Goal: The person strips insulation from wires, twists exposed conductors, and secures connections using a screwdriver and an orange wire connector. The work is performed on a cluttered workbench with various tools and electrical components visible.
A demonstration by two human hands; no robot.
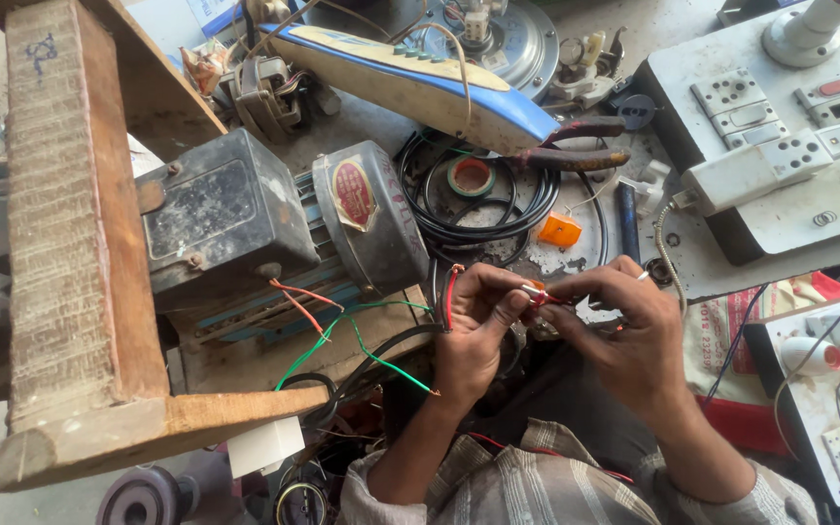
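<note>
My left hand [476, 321] and my right hand [624, 326] meet at the middle of the view, both pinching the bare ends of a red wire [541, 293] between fingertips. A red and a black lead [449, 297] run down through my left palm. Left of my hands lies a grey electric motor [274, 219] on a wooden frame, with loose red wires [303, 299] and green wires [342, 340] trailing from its base.
A wooden beam [70, 233] stands at left. Behind my hands lie a coil of black cable [483, 209], a roll of tape [471, 177], pliers with red handles [576, 144], a blue and cream iron [420, 83] and an orange piece [559, 230]. White switchboards [780, 126] sit right.
</note>
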